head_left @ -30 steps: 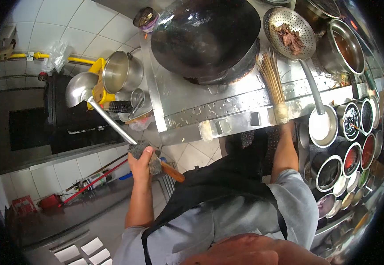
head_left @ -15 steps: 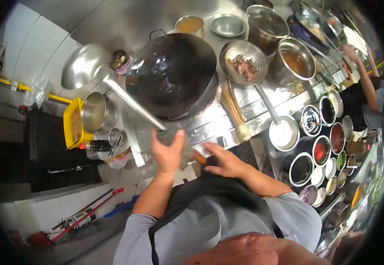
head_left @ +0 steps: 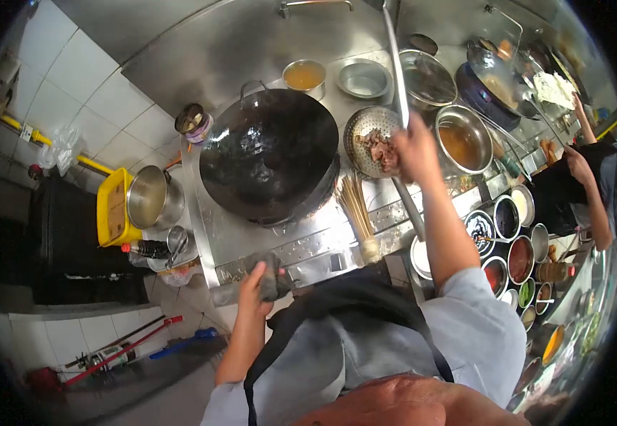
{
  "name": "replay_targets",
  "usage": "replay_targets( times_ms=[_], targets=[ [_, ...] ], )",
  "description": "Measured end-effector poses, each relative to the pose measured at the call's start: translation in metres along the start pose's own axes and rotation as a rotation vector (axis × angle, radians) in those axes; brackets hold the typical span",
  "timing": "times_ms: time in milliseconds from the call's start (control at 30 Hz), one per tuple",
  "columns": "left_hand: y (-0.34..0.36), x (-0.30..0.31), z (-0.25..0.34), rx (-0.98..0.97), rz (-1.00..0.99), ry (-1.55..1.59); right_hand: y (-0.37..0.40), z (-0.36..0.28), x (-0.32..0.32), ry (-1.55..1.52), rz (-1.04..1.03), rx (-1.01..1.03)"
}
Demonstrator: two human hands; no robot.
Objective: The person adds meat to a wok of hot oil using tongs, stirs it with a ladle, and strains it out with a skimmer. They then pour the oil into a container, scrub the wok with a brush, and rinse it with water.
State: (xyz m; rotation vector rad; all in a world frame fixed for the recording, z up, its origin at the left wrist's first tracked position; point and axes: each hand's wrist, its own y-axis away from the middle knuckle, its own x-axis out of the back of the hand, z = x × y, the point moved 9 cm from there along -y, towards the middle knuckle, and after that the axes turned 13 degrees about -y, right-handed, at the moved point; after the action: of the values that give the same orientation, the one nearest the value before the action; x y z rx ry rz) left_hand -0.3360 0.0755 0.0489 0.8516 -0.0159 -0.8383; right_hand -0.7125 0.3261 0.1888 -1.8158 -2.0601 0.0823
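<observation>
My left hand point(head_left: 253, 292) is closed around a dark grey cloth point(head_left: 273, 275) at the front edge of the stove. My right hand point(head_left: 419, 153) grips a long metal ladle handle point(head_left: 395, 60) that slants up past the top edge; the ladle's bowl is out of view. Just left of that hand lies a perforated skimmer point(head_left: 358, 126) with pieces of cooked meat point(head_left: 379, 150) in it. A black wok point(head_left: 266, 160) sits on the burner between my hands, dark and shiny inside. A bamboo brush point(head_left: 356, 216) lies to the wok's right.
Behind the wok stand a pot of yellowish liquid point(head_left: 304, 77) and a metal bowl point(head_left: 365, 79). A pot of brown broth point(head_left: 463, 142) and several sauce containers point(head_left: 520, 259) fill the right side. At far right, a co-worker's arm point(head_left: 592, 192) reaches toward another wok. A yellow basket point(head_left: 113, 206) stands left.
My right hand has moved up and right and now grips the ladle, which was over the left side. My left hand has dropped lower and now holds the cloth. The camera view has shifted.
</observation>
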Motion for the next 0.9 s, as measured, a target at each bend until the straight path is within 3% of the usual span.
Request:
replay_targets(
  times_ms=[67,133,200,267,333,400,467,500,533,567,633,733,800,900],
  targets=[
    [0.019,-0.002,-0.025,0.055,-0.041,0.169,-0.039,0.009,0.014,0.083,-0.103,-0.283],
    [0.03,0.0,-0.045,0.101,-0.082,0.338,-0.058,0.035,0.018,0.251,-0.218,-0.343],
    [0.035,0.018,-0.056,-0.038,-0.022,0.174,-0.076,0.094,-0.003,0.364,-0.258,-0.252],
    [0.044,0.02,-0.055,-0.04,0.032,0.073,-0.091,0.128,-0.03,0.502,-0.213,-0.094],
    [0.049,0.022,-0.055,-0.045,0.088,-0.035,-0.109,0.179,-0.06,0.567,-0.266,-0.148],
    [0.049,0.024,-0.064,0.003,0.134,0.092,-0.128,0.199,-0.077,0.631,-0.316,-0.207],
    [0.044,0.026,-0.073,0.011,0.157,0.201,-0.121,0.222,-0.086,0.107,-0.391,-0.717],
    [0.045,0.025,-0.079,0.016,0.171,0.31,-0.12,0.218,-0.088,-0.244,-0.378,-0.747],
    [0.045,0.024,-0.082,0.025,0.197,0.329,-0.126,0.237,-0.093,-0.692,-0.204,-0.876],
    [0.041,0.022,-0.075,-0.021,0.205,0.328,-0.131,0.25,-0.093,-0.9,-0.199,-0.96],
    [0.032,0.021,-0.065,-0.065,0.242,0.344,-0.13,0.235,-0.09,-1.089,-0.283,-1.025],
    [0.003,0.019,-0.056,-0.119,0.172,0.392,-0.125,0.218,-0.075,-1.102,-0.303,-1.049],
    [-0.03,0.026,-0.055,-0.112,0.165,0.373,-0.121,0.191,-0.063,-1.118,-0.367,-0.914],
    [-0.071,0.007,-0.034,-0.186,0.092,0.348,-0.099,0.161,-0.046,-1.142,-0.231,-0.959]
  ],
)
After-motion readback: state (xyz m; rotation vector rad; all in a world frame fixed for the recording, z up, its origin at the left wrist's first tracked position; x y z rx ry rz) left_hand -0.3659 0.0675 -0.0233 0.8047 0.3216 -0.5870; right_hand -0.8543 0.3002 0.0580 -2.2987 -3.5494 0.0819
